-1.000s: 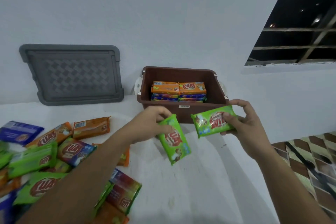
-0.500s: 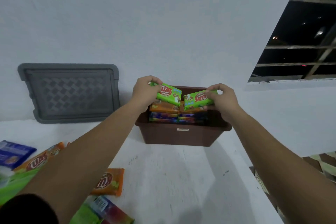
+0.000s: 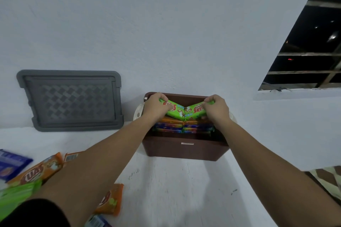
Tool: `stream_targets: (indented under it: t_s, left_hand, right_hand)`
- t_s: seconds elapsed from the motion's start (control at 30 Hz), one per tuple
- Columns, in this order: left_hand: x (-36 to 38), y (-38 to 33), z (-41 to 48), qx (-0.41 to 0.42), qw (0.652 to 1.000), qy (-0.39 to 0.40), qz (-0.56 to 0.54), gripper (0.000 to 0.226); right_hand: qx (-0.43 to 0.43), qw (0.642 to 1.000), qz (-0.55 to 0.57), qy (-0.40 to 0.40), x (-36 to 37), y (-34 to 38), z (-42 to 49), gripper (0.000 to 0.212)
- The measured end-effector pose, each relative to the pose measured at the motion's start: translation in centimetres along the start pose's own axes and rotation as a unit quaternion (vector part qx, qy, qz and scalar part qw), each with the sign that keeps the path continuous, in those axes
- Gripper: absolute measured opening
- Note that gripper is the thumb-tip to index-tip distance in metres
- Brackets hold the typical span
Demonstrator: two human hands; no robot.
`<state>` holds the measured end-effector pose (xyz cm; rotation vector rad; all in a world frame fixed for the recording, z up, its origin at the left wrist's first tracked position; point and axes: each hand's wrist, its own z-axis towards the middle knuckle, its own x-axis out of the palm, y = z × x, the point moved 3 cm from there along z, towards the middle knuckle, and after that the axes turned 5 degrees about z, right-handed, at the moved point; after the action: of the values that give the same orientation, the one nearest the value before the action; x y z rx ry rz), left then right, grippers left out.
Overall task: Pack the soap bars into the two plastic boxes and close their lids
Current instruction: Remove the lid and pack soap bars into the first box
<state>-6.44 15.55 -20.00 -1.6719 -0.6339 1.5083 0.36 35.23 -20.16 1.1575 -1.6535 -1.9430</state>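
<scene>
A brown plastic box stands against the white wall, holding stacked orange and blue soap bars. My left hand grips a green soap bar over the box's left half. My right hand grips a second green soap bar over the right half. Both bars tilt down toward the middle, their inner ends meeting on top of the stacks. A grey lid leans on the wall to the left of the box.
Loose soap bars lie at the lower left: an orange one, a blue one, a green one and another orange one. A barred window opening is at the upper right. Patterned floor shows past the surface's right edge.
Both hands carried their green bars from in front of the box up over it and lowered them onto the stacks inside. The view tilted up.
</scene>
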Motion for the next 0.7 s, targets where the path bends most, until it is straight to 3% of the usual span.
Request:
stream_targets:
  t_s: [0.1, 0.2, 0.7]
  left_hand:
    - [0.3, 0.1, -0.3, 0.011, 0.996, 0.06, 0.063, 0.039]
    - [0.6, 0.1, -0.5, 0.032, 0.993, 0.048, 0.106, 0.039]
    - [1.6, 0.4, -0.4, 0.072, 0.977, 0.08, 0.185, 0.031]
  right_hand:
    - [-0.007, 0.998, -0.052, 0.028, 0.0, 0.1, -0.1, 0.027]
    - [-0.021, 0.989, -0.138, 0.046, 0.0, 0.2, -0.5, 0.044]
    - [-0.077, 0.958, -0.27, 0.064, 0.8, -0.1, -1.4, 0.037]
